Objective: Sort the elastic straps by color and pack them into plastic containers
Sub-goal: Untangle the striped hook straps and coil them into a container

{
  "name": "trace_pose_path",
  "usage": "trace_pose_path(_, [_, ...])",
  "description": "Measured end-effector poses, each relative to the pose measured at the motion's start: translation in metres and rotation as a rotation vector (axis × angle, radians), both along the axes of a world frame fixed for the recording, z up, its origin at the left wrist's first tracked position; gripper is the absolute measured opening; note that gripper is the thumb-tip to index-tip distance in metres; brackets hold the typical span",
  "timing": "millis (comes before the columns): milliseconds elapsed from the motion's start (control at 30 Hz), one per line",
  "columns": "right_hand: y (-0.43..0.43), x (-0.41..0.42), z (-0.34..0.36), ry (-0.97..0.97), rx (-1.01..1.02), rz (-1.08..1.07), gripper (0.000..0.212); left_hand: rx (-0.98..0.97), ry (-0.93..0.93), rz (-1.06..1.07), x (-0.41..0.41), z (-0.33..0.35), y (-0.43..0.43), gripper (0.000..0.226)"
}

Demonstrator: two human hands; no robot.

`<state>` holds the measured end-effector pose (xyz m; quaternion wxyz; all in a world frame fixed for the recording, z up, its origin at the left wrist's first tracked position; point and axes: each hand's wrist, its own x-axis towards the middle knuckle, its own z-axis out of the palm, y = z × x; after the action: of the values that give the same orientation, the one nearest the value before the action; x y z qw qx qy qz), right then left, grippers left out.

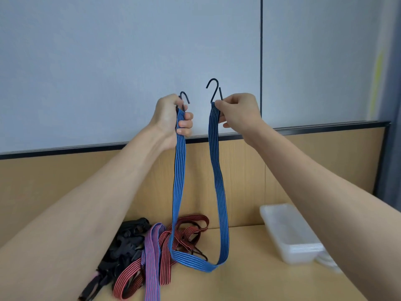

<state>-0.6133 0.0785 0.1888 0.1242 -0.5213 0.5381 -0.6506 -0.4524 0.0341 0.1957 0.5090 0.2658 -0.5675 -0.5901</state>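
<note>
Behind everything stood a pale grey-blue wall (108, 51), with a wooden back panel (65, 181) below it. The desk (249, 283) lay under your raised arms.

You held the blue strap (221, 192) up in front of the wall, one end in each hand. It hung down in a long U, and its lowest bend rested on the desk just beside the pile.

The clear plastic containers (290, 233) sat nested in a stack on the right side of the desk, well apart from the straps.

On the left side lay the tangled pile: black straps (121, 246) furthest left, a purple strap (152, 257) draped across the middle, and red straps (191, 231) looped around and behind it.

Your left hand (171, 118) was closed around one end of the blue strap, fingers curled over the webbing. Your right hand (238, 111) pinched the other end between thumb and fingertips, the remaining fingers loosely curled.

A dark left hook (185, 97) poked up from your left fist. The right hook (213, 88) stood taller, clear above your right fingers.
</note>
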Motion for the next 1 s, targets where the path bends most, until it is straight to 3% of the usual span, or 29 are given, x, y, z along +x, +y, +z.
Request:
trace_pose_path(100, [0.0,0.002,0.0,-0.004,0.006,-0.001,0.021,-0.025,0.07,-0.021,-0.001,-0.002,0.001,0.019])
trace_pose_path(233, [-0.001,0.005,-0.001,0.006,0.006,0.0,0.021,-0.144,-0.019,0.03,-0.003,-0.002,0.002,0.025])
trace_pose_path(400, [0.002,0.008,0.0,0.018,-0.018,-0.009,0.018,-0.101,-0.068,0.107,-0.001,-0.002,0.0,0.026])
trace_pose_path(700, [-0.001,0.014,0.001,0.024,-0.023,-0.01,0.019,0.051,0.035,0.003,-0.006,0.004,0.012,0.069])
trace_pose_path(833, [-0.002,0.016,-0.001,0.022,-0.025,0.009,0.019,0.009,0.104,0.034,-0.011,0.008,0.015,0.06])
trace_pose_path(1000, [0.003,0.023,-0.001,-0.028,-0.056,0.096,0.02,-0.075,0.115,0.093,-0.014,0.001,0.003,0.033])
